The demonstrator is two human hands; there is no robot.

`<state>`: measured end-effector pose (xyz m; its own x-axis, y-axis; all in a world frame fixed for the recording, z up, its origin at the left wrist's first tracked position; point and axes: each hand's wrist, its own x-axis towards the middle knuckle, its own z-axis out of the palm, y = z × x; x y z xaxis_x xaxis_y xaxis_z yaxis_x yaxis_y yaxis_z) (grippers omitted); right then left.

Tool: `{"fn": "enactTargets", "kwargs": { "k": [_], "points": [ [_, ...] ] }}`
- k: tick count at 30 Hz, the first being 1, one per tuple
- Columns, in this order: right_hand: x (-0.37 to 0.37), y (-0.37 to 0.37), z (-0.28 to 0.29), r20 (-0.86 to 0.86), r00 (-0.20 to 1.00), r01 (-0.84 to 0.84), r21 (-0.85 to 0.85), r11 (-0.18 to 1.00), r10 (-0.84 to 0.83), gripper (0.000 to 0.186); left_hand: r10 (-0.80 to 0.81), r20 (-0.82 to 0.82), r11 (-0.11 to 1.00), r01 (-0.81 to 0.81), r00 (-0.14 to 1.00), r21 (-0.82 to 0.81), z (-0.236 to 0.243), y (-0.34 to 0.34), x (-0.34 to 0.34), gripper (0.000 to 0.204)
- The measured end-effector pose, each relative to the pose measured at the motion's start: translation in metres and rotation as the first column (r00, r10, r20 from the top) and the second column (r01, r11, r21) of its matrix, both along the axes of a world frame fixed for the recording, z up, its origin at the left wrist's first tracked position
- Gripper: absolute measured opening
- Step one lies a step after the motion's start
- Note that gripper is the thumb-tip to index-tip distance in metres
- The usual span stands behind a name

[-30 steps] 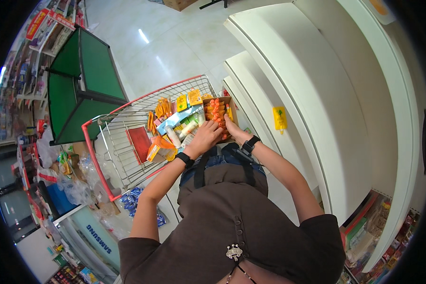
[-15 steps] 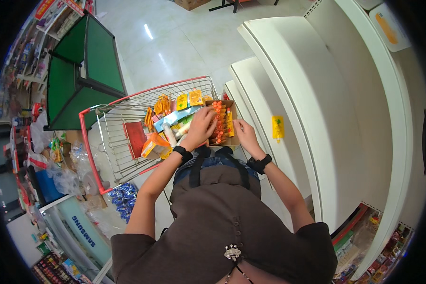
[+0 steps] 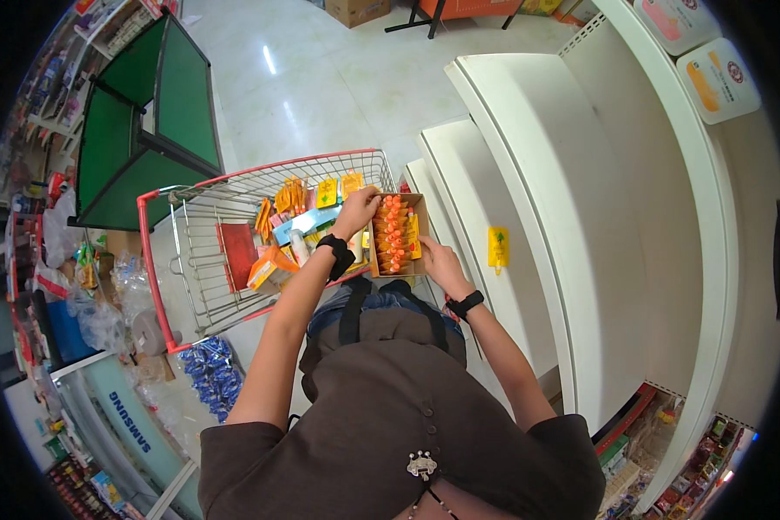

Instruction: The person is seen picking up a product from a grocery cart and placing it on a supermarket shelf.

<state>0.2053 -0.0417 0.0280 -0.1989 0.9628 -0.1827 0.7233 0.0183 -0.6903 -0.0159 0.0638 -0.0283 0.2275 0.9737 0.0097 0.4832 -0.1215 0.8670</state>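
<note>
the left hand (image 3: 356, 212), earlier over the orange-capped pouches (image 3: 393, 234), now has curled fingers at the far-left corner of the cardboard box (image 3: 419, 208) between both hands; the right hand (image 3: 445, 267), fingers half-bent, touches its right wall. whether either grips is unclear.

An open-topped brown cardboard box (image 3: 419, 208) sits upright at the right end of the wire shopping cart (image 3: 141, 217), its longer sides running away from the body; what bears its base is hidden. Inside, amber spouted pouches (image 3: 385, 236) are packed in a row, their orange-red caps bunched along the middle, while a yellow pouch (image 3: 413, 238) stands against the right wall.
</note>
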Motion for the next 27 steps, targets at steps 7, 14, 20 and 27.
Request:
{"fn": "enactTargets", "kwargs": {
  "k": [7, 14, 20, 27],
  "points": [
    [0.012, 0.014, -0.004, 0.159, 0.987, -0.012, 0.088, 0.996, -0.002, 0.028, 0.018, -0.113, 1.000, -0.019, 0.993, -0.012, 0.018, -0.026, -0.010, 0.019],
    [0.010, 0.035, 0.001, 0.195, 0.980, -0.070, 0.096, 0.993, 0.050, 0.030, 0.040, -0.206, 0.999, -0.037, 0.978, 0.022, 0.022, -0.054, -0.024, 0.018],
    [-0.006, 0.045, 0.002, 0.192, 0.980, -0.093, 0.183, 0.979, 0.058, 0.026, 0.034, -0.138, 0.995, -0.046, 0.990, -0.087, 0.011, -0.053, -0.041, 0.021],
    [-0.010, 0.040, -0.006, 0.125, 0.992, 0.001, 0.209, 0.978, -0.027, 0.025, 0.026, -0.088, 0.996, -0.033, 0.996, -0.088, 0.012, -0.052, -0.038, 0.021]
  ]
}}
